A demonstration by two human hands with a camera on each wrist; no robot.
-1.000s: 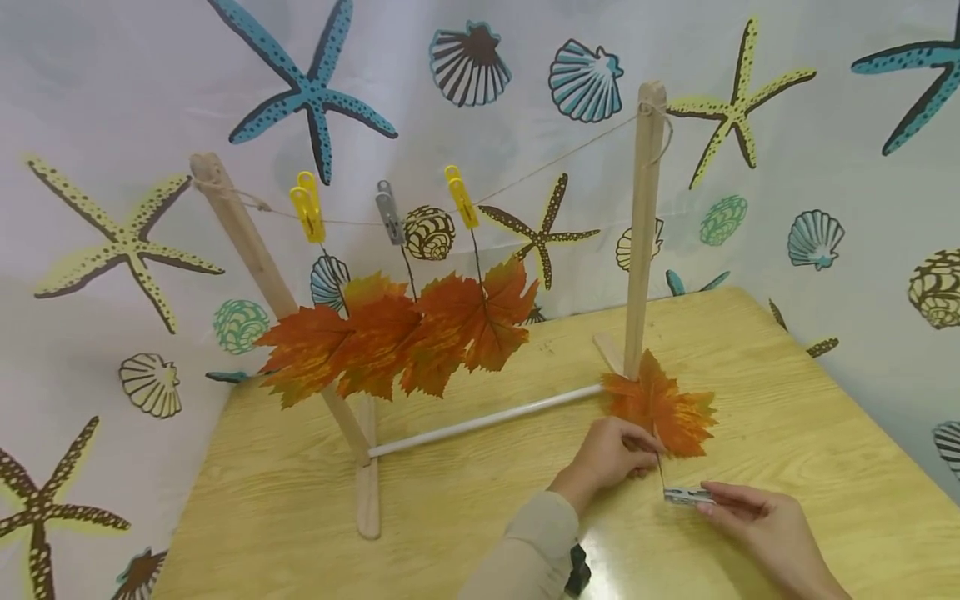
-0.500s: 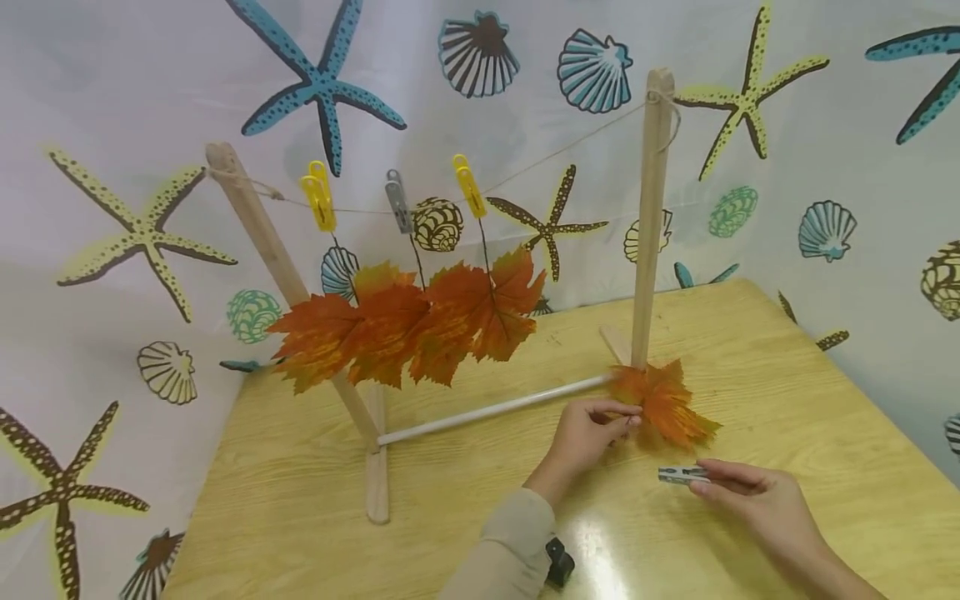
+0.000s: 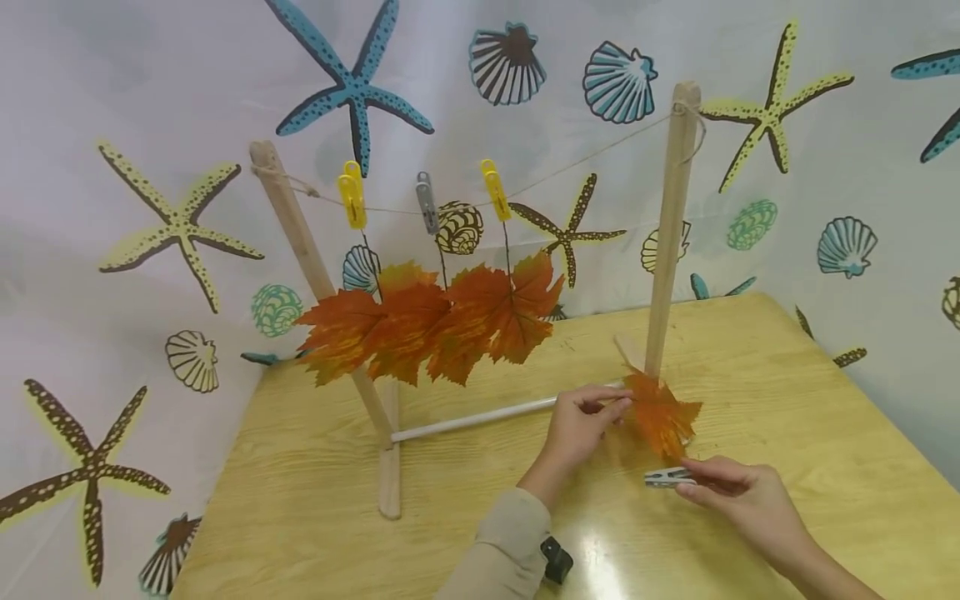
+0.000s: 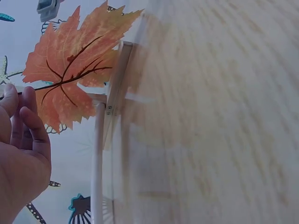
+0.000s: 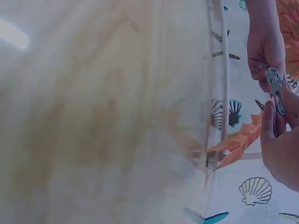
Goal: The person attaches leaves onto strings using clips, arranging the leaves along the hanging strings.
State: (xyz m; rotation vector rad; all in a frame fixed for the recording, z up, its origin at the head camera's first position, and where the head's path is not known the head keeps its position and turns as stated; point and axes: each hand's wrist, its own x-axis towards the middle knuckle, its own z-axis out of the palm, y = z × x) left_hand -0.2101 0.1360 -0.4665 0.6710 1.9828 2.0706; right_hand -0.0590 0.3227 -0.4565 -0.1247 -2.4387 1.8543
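My left hand pinches the stem of an orange maple leaf, which hangs lifted just above the wooden table. The left wrist view shows that leaf spread out above my left hand's fingers. My right hand pinches a grey clothespin just below the leaf, near the table top. The same grey clothespin shows between my right hand's fingers in the right wrist view.
A wooden rack with two posts and a white crossbar stands on the table. Its string carries two yellow pins, one grey pin and three hanging leaves. A starfish-and-shell curtain hangs behind.
My left hand has lifted the leaf off the table by its stem. My right hand with the grey clothespin has shifted slightly left, toward the leaf.
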